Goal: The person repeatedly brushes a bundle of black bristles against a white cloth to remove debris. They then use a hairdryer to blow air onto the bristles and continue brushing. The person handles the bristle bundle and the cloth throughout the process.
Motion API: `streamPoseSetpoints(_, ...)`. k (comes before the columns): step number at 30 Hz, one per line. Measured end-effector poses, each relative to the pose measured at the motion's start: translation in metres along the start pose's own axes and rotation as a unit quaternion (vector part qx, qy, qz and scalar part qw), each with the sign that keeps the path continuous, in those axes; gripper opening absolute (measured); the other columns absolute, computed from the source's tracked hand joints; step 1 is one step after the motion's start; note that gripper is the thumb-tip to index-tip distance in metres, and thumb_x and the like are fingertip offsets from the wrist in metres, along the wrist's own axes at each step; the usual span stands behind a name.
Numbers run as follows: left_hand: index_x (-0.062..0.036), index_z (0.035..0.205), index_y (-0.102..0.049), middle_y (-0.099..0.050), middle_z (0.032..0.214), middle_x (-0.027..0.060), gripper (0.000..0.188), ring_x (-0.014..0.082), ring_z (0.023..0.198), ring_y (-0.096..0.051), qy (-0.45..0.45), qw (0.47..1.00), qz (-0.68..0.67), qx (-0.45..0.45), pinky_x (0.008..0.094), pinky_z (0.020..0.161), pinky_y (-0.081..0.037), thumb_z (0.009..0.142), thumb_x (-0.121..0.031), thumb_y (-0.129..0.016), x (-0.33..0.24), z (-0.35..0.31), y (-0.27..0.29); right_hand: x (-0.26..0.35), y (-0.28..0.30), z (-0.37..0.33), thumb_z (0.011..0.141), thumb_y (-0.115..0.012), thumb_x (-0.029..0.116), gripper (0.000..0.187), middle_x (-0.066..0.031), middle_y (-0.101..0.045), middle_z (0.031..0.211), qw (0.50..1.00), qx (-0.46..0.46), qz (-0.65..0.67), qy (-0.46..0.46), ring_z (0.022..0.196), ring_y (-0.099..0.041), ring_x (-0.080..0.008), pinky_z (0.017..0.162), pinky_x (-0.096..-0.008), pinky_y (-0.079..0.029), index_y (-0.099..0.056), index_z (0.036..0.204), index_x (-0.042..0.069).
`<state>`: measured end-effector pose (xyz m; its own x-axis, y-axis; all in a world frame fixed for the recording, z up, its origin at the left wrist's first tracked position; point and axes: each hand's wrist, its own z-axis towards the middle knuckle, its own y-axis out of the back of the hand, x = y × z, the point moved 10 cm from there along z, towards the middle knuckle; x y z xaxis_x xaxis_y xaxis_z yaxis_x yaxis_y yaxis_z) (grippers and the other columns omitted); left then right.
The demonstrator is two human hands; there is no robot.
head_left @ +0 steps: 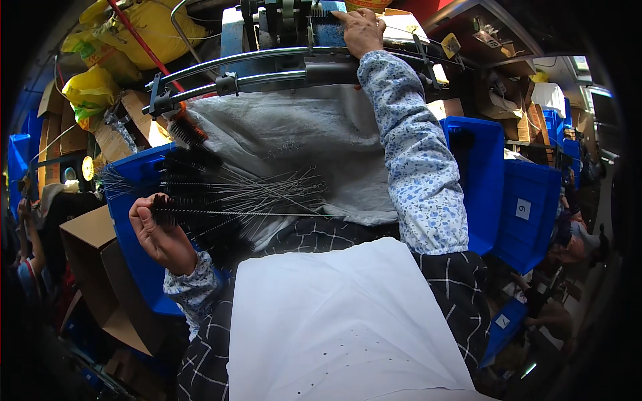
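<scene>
The left hand [160,230] has its fingers closed on the bristle end of a black wire-stemmed brush [200,212], held just left of the brush pile [221,194] on the grey cloth [301,140]. The brush likely handles as light, with a springy stem and soft bristles; grip at the bristle head or twisted stem. The right hand [361,30] rests with its fingers curled together on the machine [287,40]. Blue bins [481,174] flank the lap; contents unclear.

Two hands are visible: the left hand [160,234] and the right hand [362,30]. Wire brushes [200,200]: too many to count. Two metal rails [267,67]. One white sheet [348,321]. One grey cloth [294,134].
</scene>
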<state>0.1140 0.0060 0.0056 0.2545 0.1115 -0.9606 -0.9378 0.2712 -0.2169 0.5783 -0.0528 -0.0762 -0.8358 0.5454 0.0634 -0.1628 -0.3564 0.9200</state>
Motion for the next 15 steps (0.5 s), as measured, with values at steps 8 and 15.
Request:
streamPoseSetpoints(8, -0.0005, 0.092, -0.044, -0.050, 0.083, 0.0092, 0.021, 0.0126, 0.075, -0.051, -0.012, 1.000, 0.013, 0.000, 0.0222, 0.068, -0.043, 0.091, -0.020, -0.036, -0.004, 0.000, -0.001, -0.019, 0.027, -0.028, 0.076, -0.054, 0.032, 0.048, -0.0084, -0.047, 0.115, 0.995, 0.019, -0.021, -0.099, 0.109, -0.036, -0.0231, 0.090, -0.0443, -0.023, -0.043, 0.118, 0.012)
streamPoseSetpoints(15, -0.0005, 0.092, -0.045, -0.050, 0.084, 0.0090, 0.020, 0.0123, 0.077, -0.051, -0.022, 1.000, -0.006, 0.000, 0.0217, 0.070, -0.044, 0.090, -0.019, -0.037, -0.006, 0.009, -0.005, -0.020, 0.021, -0.033, 0.076, -0.054, 0.026, 0.040, -0.0083, -0.056, 0.103, 0.982, 0.029, 0.119, -0.145, 0.097, -0.051, -0.0243, 0.086, -0.0430, -0.030, -0.050, 0.112, 0.011)
